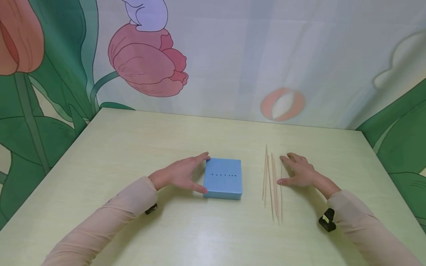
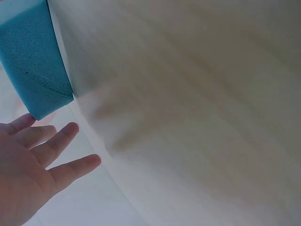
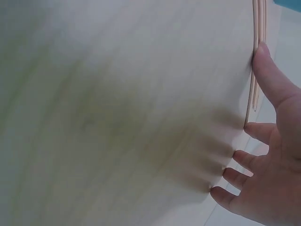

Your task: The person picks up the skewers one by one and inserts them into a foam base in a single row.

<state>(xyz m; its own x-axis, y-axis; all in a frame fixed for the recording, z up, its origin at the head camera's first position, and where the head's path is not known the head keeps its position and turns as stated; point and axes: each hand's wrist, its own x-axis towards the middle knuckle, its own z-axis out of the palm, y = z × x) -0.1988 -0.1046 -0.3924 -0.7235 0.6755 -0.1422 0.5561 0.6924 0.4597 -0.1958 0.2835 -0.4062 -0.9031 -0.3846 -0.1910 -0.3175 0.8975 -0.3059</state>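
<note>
A light blue foam-like block [image 1: 222, 184] with a row of several small dark holes on top lies on the table. My left hand [image 1: 181, 171] is spread at its left side, thumb at the near corner and a fingertip at the far corner. In the left wrist view, fingers [image 2: 56, 146] stretch out below the blue block [image 2: 35, 61]. Several thin wooden skewers [image 1: 270, 184] lie roughly lengthwise to the right of the block. Over the rightmost skewer [image 1: 281, 203] is my right hand [image 1: 297, 173], thumb and index fingertip touching it, the other fingertips down on the table.
The pale wooden table [image 1: 149, 133] runs back to a curtain [image 1: 226, 74] printed with flowers and leaves. Each sleeve has a small black device [image 1: 327, 220] at the wrist.
</note>
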